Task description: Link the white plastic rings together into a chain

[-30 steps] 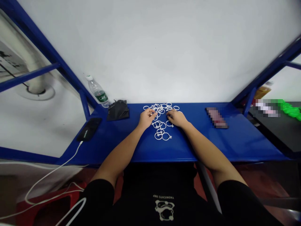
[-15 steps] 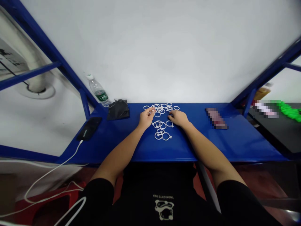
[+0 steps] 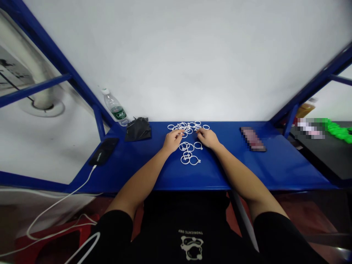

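A pile of white plastic rings (image 3: 189, 131), each with a small eyelet or clip on its rim, lies on the blue tabletop near the wall. My left hand (image 3: 173, 140) is at the pile's left front edge, its fingers stretched over the rings and thumb a little apart. At the right side of the pile, my right hand (image 3: 208, 138) rests with fingers bent and the tips near the rings; I see nothing held there. Nearer to me, a looser group of the same rings (image 3: 194, 160) lies between my forearms, some overlapping.
To the left are a crumpled black bag (image 3: 138, 129), a plastic water bottle (image 3: 118, 112) and a black power bank (image 3: 103, 151) with a white cable (image 3: 79, 187). A phone-like object (image 3: 253, 139), blurred out, lies on the right. Blue frame bars (image 3: 291, 117) flank the table.
My left hand has loosened its pinch on a small white piece, and its fingers now reach right over the pile. My right hand has hardly moved.
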Motion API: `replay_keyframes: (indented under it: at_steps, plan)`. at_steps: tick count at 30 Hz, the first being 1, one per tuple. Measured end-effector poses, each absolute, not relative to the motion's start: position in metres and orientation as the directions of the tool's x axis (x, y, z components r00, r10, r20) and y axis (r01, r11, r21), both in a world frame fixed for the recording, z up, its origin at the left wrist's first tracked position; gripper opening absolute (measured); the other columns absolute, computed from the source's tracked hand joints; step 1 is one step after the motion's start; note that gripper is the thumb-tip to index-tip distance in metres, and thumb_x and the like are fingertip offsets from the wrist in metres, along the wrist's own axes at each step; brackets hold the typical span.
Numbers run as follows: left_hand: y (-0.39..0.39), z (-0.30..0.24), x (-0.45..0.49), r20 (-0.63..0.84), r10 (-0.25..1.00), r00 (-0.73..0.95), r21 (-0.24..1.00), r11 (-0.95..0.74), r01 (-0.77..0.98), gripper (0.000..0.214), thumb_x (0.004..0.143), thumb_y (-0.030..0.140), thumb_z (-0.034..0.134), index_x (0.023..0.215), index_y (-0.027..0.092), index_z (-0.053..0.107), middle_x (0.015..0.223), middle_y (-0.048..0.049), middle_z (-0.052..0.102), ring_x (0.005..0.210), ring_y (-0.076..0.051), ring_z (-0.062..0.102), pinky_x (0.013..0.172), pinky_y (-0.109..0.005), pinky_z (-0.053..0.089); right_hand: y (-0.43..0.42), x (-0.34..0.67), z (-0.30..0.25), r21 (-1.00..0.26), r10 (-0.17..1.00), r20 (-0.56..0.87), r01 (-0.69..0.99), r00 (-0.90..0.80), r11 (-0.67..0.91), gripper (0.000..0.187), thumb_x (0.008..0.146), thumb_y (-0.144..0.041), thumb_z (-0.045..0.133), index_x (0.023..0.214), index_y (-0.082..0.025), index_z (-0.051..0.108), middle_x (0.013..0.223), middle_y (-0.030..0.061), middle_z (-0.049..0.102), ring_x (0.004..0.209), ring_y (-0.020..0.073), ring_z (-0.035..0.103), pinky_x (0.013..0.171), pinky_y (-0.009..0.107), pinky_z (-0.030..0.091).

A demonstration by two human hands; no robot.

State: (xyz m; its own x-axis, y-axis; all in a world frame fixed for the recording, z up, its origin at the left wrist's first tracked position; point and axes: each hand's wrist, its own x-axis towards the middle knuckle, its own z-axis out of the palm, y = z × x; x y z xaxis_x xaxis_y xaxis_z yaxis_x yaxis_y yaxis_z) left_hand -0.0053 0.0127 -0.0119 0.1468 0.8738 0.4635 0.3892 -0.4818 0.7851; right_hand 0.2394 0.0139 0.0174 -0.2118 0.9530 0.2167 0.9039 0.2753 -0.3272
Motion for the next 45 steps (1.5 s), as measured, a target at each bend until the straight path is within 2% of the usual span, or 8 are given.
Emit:
replay_keyframes:
  at_steps: [12, 23, 29, 35, 38, 41, 43, 45]
  plan:
    - [0.006, -0.001, -0.003, 0.444, 0.878, 0.178, 0.751, -0.473, 0.46, 0.025, 0.093, 0.013, 0.059, 0.104, 0.019, 0.08, 0.094, -0.0035, 0.081, 0.072, -0.014, 0.071, 0.072, -0.026, 0.057, 0.015, 0.24, 0.014, -0.318, 0.915, 0.209, 0.861, -0.344, 0.396, 0.032, 0.096, -0.023, 0.05, 0.114, -0.021, 0.077, 0.113, 0.0059, 0.08, 0.098, 0.022, 0.071, 0.084, 0.029, 0.049]
    - [0.005, 0.004, -0.004, 0.504, 0.834, 0.226, 0.69, -0.546, 0.475, 0.03, 0.082, -0.001, 0.053, 0.076, 0.019, 0.075, 0.086, -0.0015, 0.079, 0.081, -0.017, 0.072, 0.08, -0.028, 0.056, 0.015, 0.24, 0.02, -0.294, 0.933, 0.26, 0.9, -0.249, 0.322, 0.032, 0.097, -0.023, 0.047, 0.091, -0.021, 0.078, 0.107, 0.0065, 0.08, 0.095, 0.0234, 0.069, 0.076, 0.029, 0.043]
    - [-0.001, 0.003, -0.004, 0.412, 0.865, 0.286, 0.75, -0.5, 0.433, 0.035, 0.088, 0.005, 0.052, 0.111, 0.019, 0.075, 0.096, -0.002, 0.082, 0.076, -0.015, 0.073, 0.077, -0.027, 0.055, 0.017, 0.241, 0.017, -0.296, 0.924, 0.272, 0.891, -0.267, 0.345, 0.032, 0.097, -0.024, 0.045, 0.089, -0.02, 0.076, 0.101, 0.0087, 0.079, 0.09, 0.0234, 0.066, 0.071, 0.029, 0.041]
    - [-0.007, 0.009, -0.005, 0.384, 0.833, 0.399, 0.712, -0.542, 0.446, 0.028, 0.094, 0.013, 0.053, 0.099, 0.02, 0.08, 0.092, -0.0018, 0.082, 0.072, -0.015, 0.072, 0.074, -0.027, 0.054, 0.015, 0.24, 0.016, -0.32, 0.896, 0.322, 0.856, -0.306, 0.407, 0.027, 0.092, -0.017, 0.047, 0.085, -0.021, 0.072, 0.093, 0.0083, 0.079, 0.085, 0.0228, 0.067, 0.071, 0.029, 0.042]
    - [-0.005, 0.008, -0.004, 0.42, 0.838, 0.347, 0.703, -0.543, 0.46, 0.023, 0.1, 0.025, 0.056, 0.095, 0.021, 0.079, 0.094, -0.0019, 0.082, 0.077, -0.015, 0.073, 0.074, -0.027, 0.053, 0.007, 0.238, 0.02, -0.36, 0.851, 0.373, 0.788, -0.37, 0.5, 0.026, 0.09, -0.016, 0.048, 0.098, -0.02, 0.072, 0.096, 0.0077, 0.079, 0.084, 0.0223, 0.068, 0.076, 0.029, 0.046]
    - [0.003, 0.004, -0.006, 0.453, 0.861, 0.232, 0.683, -0.502, 0.53, 0.023, 0.102, 0.032, 0.058, 0.097, 0.021, 0.078, 0.092, -0.0029, 0.08, 0.075, -0.015, 0.071, 0.073, -0.027, 0.053, -0.005, 0.233, 0.025, -0.448, 0.788, 0.382, 0.649, -0.483, 0.615, 0.044, 0.087, -0.017, 0.051, 0.129, -0.018, 0.063, 0.105, 0.0065, 0.08, 0.075, 0.0191, 0.068, 0.075, 0.029, 0.049]
    - [0.009, 0.0, -0.009, 0.484, 0.858, 0.17, 0.658, -0.485, 0.576, 0.021, 0.101, 0.033, 0.061, 0.104, 0.02, 0.078, 0.106, -0.0053, 0.078, 0.076, -0.015, 0.07, 0.075, -0.027, 0.055, -0.012, 0.228, 0.028, -0.485, 0.748, 0.381, 0.571, -0.544, 0.662, 0.052, 0.088, -0.019, 0.053, 0.139, -0.019, 0.057, 0.111, 0.0056, 0.08, 0.068, 0.0161, 0.066, 0.072, 0.028, 0.05]
    - [0.014, -0.004, -0.011, 0.481, 0.862, 0.159, 0.628, -0.465, 0.624, 0.023, 0.1, 0.032, 0.063, 0.114, 0.021, 0.077, 0.126, -0.0075, 0.073, 0.086, -0.016, 0.072, 0.081, -0.028, 0.057, -0.014, 0.227, 0.03, -0.473, 0.736, 0.408, 0.565, -0.539, 0.676, 0.047, 0.091, -0.024, 0.053, 0.137, -0.019, 0.06, 0.106, 0.005, 0.08, 0.066, 0.0155, 0.065, 0.071, 0.028, 0.05]
